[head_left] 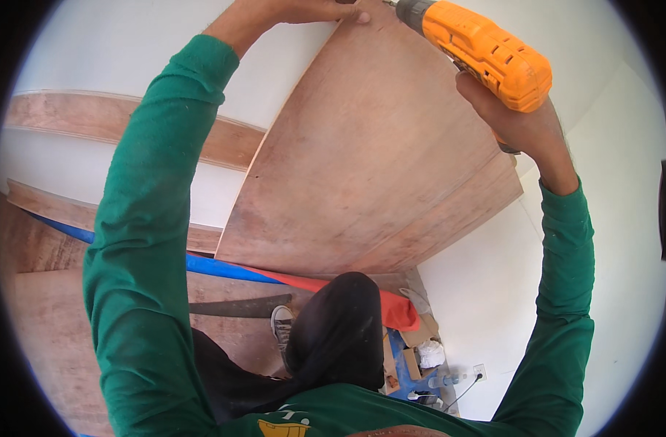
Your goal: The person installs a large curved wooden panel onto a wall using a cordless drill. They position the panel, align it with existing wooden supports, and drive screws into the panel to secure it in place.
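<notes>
A large reddish-brown plywood panel [362, 146] stands tilted against the white wall in front of me. At its upper left edge is my left hand [304, 9], holding the panel with outstretched fingers touching its face; the frame's top edge cuts off part of the hand. My right hand [508, 120] is closed around the handle of an orange cordless drill [486, 51]. The drill's dark chuck [413, 11] points left, and its bit reaches the panel's top edge close to my left fingertips. The tip's exact contact is hard to make out.
Wooden battens [71, 113] run along the wall at left. A hand saw [242, 306] lies beside my shoe [281, 324]. Blue sheeting [234, 269] and red sheeting [398, 313] lie under the panel. A plugged-in cable [464, 393] hangs from a socket [479, 372] at lower right.
</notes>
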{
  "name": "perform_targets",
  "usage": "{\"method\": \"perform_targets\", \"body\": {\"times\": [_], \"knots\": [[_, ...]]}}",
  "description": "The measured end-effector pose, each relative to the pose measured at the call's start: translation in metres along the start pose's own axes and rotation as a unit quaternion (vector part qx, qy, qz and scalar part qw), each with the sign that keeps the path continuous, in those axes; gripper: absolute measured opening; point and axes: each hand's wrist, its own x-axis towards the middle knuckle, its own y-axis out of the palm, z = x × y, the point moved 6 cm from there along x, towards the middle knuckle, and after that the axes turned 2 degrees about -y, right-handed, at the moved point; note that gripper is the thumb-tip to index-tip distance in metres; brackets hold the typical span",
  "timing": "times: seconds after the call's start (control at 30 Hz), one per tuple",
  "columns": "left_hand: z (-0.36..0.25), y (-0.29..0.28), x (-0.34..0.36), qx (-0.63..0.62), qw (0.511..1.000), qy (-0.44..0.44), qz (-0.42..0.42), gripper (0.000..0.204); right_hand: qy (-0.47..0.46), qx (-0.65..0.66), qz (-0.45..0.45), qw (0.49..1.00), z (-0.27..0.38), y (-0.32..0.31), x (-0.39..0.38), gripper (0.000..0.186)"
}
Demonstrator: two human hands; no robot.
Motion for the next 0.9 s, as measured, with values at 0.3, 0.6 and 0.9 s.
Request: {"method": "perform_targets", "body": {"times": [0.3,0.6,0.9], "knots": [[-0.001,-0.002,-0.001,-0.003,1.0,0.014,-0.008,0.074,0.011,0.008,0.007,1.0,-0.001,0.002,0.005,0.036],[-0.002,-0.004,-0.004,-0.017,1.0,0.007,-0.005,0.076,-0.01,0.018,-0.008,1.0,-0.001,0.005,0.013,0.034],[-0.001,-0.006,-0.005,-0.004,0.999,0.021,-0.03,0.073,-0.005,0.055,-0.001,0.998,-0.004,0.012,0.023,0.029]]}}
